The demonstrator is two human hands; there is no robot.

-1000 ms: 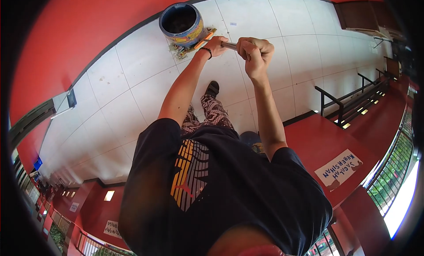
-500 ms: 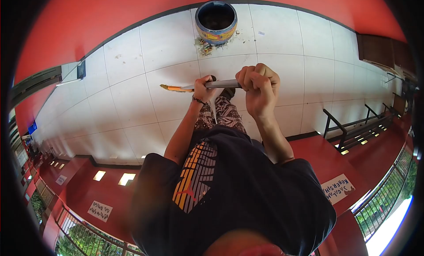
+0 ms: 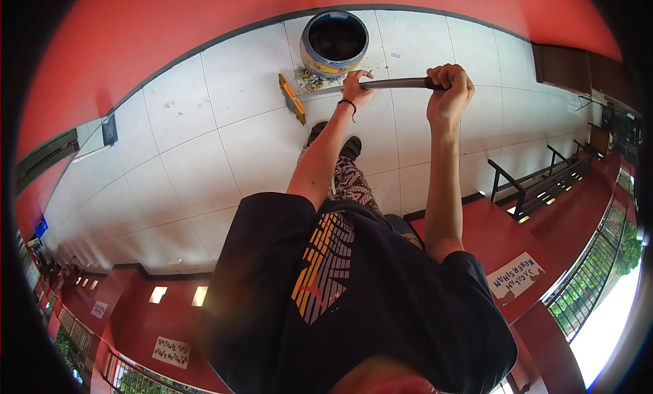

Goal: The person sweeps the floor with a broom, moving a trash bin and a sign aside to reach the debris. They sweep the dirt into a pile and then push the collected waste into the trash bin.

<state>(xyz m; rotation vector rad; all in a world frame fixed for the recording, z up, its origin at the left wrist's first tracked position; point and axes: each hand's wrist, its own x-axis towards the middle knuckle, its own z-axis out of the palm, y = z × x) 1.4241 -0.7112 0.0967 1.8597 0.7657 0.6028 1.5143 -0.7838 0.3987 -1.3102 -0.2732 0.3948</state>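
Note:
A long-handled broom (image 3: 401, 84) lies across my view, its grey handle running leftward to an orange-yellow head with bristles (image 3: 292, 100) at the floor. My right hand (image 3: 450, 93) is closed round the dark end of the handle. Farther down the handle, my left hand (image 3: 356, 89), a dark bracelet at its wrist, grips with the thumb side toward the pot. A round painted pot (image 3: 333, 66) with a dark inside stands beyond my left hand. Dry leafy litter (image 3: 307, 79) lies at its base, just right of the broom head.
White floor tiles (image 3: 183, 149) spread around my sandalled feet (image 3: 350, 148). A red wall (image 3: 204, 16) runs behind the pot. Dark metal rails (image 3: 520, 190) stand at right beside a red ledge with a paper sign (image 3: 515, 278). A brown cabinet (image 3: 568, 69) is at far right.
Both hands have moved forward and right with the broom. Its head has swung from left of my legs toward the pot and now shows broadside near the litter.

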